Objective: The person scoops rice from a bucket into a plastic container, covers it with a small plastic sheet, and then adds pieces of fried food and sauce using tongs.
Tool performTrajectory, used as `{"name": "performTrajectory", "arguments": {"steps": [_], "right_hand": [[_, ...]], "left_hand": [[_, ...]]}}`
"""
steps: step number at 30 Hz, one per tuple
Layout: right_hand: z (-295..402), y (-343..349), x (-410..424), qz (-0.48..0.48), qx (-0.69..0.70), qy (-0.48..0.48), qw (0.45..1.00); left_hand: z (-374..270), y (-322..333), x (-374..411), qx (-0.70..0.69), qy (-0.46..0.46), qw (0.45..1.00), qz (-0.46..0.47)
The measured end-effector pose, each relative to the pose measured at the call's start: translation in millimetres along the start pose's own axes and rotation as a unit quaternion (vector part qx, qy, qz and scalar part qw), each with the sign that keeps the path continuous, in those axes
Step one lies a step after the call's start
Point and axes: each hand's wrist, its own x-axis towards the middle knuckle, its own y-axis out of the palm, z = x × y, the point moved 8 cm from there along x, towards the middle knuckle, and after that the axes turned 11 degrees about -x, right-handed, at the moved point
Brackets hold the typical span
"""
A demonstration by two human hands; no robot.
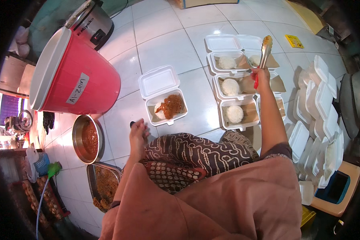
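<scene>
My right hand (262, 78) grips metal tongs (265, 51) by their red handle, with the sauce-stained tip pointing away from me. The tongs are over several open white foam boxes (241, 127), which hold mounds of white rice (234, 114) on brown paper. My left hand (139, 135), slightly blurred, has curled fingers and is beside my knee. A small dark object (132, 123) shows at its edge; whether the hand holds it is unclear. Just beyond stands a single open foam box (167, 91), where a piece of sauced, reddish-brown food (171, 105) partly covers the rice (159, 111).
To my left are a metal bowl (100, 144) of red sauce, a metal tray (89, 180) of fried food, a large pink bucket (99, 75) and a Miyako rice cooker (91, 25). Stacked foam boxes (321, 102) rise at right. A yellow packet (294, 41) lies on the tiles.
</scene>
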Motion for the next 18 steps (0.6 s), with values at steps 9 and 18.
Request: {"name": "performTrajectory", "arguments": {"steps": [9,18], "right_hand": [[-10.1,18.3,41.5,-0.161,-0.377,-0.076,0.909],[-42.0,35.6,56.5,-0.094,0.044,0.021,0.994]], "left_hand": [[5.2,-24.5,-15.5,0.374,0.26,0.89,-0.033],[8.0,-27.6,-12.0,0.447,0.251,0.856,-0.071]]}}
